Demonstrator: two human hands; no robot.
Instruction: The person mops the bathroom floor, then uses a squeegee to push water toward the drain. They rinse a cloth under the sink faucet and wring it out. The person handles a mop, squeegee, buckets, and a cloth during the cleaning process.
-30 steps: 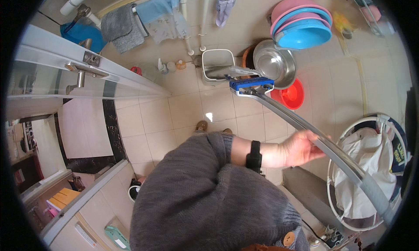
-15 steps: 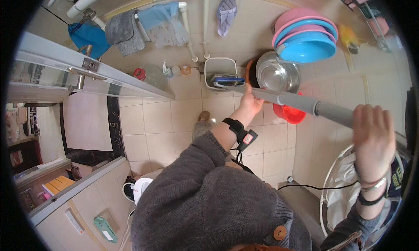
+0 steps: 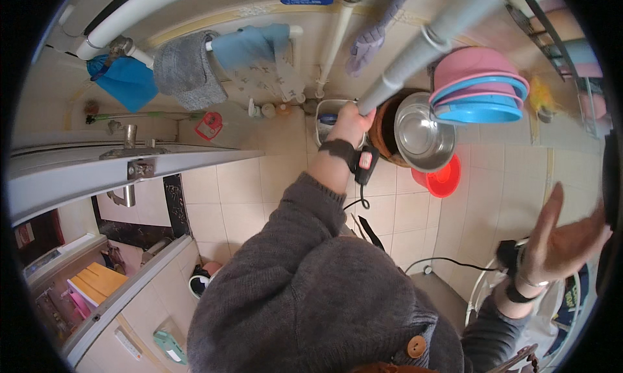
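My left hand [image 3: 354, 123] is wrapped round the lower part of a long grey mop [image 3: 405, 61]. Its handle rises to the upper right, past the wall. A bit of the blue mop head [image 3: 327, 119] shows inside a white bucket [image 3: 318, 133], mostly covered by my hand. Off the mop, my right hand [image 3: 563, 243] hangs in the air at the far right, thumb spread and fingers stretched, holding nothing. A black band with a small device [image 3: 366, 164] is on my left wrist.
Right of the bucket stand a steel basin [image 3: 418, 136] and a red tub [image 3: 448, 178]. Nested pink and blue basins [image 3: 480, 110] hang on the wall. At left is a door [image 3: 214, 160] with a metal handle; a black cable [image 3: 448, 261] runs at lower right.
My right hand has let go of the mop handle and opened. The handle has swung from slanting rightward to pointing up and right, still in my left hand. The view has shifted.
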